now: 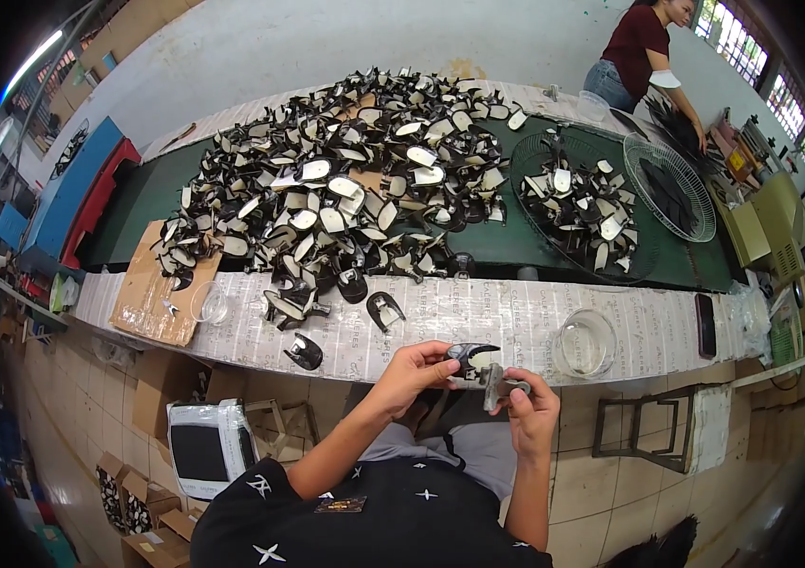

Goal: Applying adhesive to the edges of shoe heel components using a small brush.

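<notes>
Just over the table's near edge, my left hand holds a glossy black piece with a cream inner face, which looks like a shoe heel. My right hand has its fingers closed round a small grey tool with a rounded end, whose exact kind I cannot make out. The tool touches or nearly touches the heel's right side. Similar loose heels lie on the table beyond my hands, one cream side up and another nearer the edge.
A large heap of heels covers the green belt. More fill a wire basket at right. A clear round tub, a phone and a cardboard sheet lie along the near ledge. Another person stands far right.
</notes>
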Available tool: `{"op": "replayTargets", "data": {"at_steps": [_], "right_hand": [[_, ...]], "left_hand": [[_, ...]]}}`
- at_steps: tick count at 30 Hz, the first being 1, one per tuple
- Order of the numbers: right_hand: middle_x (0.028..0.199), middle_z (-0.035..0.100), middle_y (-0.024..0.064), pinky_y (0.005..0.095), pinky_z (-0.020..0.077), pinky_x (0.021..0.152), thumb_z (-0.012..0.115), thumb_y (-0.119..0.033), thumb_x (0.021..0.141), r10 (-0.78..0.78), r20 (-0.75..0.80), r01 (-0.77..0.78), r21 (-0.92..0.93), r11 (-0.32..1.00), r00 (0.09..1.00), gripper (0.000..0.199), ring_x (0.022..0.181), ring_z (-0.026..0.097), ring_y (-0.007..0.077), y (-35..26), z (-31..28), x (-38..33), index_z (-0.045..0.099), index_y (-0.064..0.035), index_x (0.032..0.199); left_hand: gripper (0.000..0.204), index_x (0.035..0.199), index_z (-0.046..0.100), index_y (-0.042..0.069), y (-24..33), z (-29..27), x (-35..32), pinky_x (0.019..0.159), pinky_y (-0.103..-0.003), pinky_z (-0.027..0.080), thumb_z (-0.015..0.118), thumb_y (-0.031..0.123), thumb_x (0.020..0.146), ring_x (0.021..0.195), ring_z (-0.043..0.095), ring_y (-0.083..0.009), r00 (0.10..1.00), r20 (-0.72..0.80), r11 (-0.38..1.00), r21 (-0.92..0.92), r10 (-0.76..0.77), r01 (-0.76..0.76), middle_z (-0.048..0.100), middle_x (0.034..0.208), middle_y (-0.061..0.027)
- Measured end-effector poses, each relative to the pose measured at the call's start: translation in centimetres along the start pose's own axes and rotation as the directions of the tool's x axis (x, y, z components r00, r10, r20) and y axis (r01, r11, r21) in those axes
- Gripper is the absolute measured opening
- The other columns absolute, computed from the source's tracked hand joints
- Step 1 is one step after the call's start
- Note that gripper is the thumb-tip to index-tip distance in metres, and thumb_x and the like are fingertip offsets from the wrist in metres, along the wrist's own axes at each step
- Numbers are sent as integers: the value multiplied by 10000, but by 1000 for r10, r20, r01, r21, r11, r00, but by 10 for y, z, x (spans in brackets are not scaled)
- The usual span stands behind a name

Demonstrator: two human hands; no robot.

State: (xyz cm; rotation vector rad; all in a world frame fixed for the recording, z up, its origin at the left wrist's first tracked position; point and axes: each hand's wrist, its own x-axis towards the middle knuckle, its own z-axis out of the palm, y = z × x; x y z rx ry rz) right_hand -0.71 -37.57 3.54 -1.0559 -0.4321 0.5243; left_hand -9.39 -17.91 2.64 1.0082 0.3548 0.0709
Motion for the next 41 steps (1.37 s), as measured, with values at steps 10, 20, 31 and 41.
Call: {"op": "replayTargets", "data": {"at_steps": [10, 20, 31, 41], "right_hand": [[1000, 645, 108, 268, 531, 662, 651, 2, 862, -153, -10, 127, -507, 852, 988, 250, 839, 630, 172, -18, 16, 8, 656, 25, 1110], [1026, 642, 137, 292, 549, 695, 678, -4, 832, -234, 124, 245, -748, 616, 964, 275, 850, 644, 209, -27, 25, 12, 663, 3, 1107], [1025, 618, 151, 306, 566, 674, 663, -1, 850, -316, 20, 191, -833, 519, 948, 258, 832, 648, 225, -24, 23, 10, 656, 16, 1108], [1028, 644, 133, 265, 582, 628, 645, 1, 874, -206, -121, 63, -703, 708, 971, 253, 759, 675, 179, -38, 37, -5, 659, 14, 1126]], "left_hand": [[237, 1104, 616, -3, -5, 1, 1, 730, -236, 541, 672, 97, 897, 837, 621, -98, 1000, -3, 999, 21, 24, -24, 652, 996, -50], [244, 1095, 620, 6, -1, 3, 1, 720, -228, 533, 691, 106, 884, 839, 606, -85, 999, -1, 999, 33, 39, -39, 649, 981, -38], [243, 1101, 612, 0, -7, 1, 1, 722, -239, 539, 679, 110, 895, 848, 613, -89, 1000, -10, 999, 27, 21, -21, 653, 978, -45], [256, 1157, 583, 11, -8, -1, -1, 723, -252, 571, 627, 128, 933, 863, 638, -98, 996, -21, 986, -142, -87, 83, 666, 1028, -66]]}}
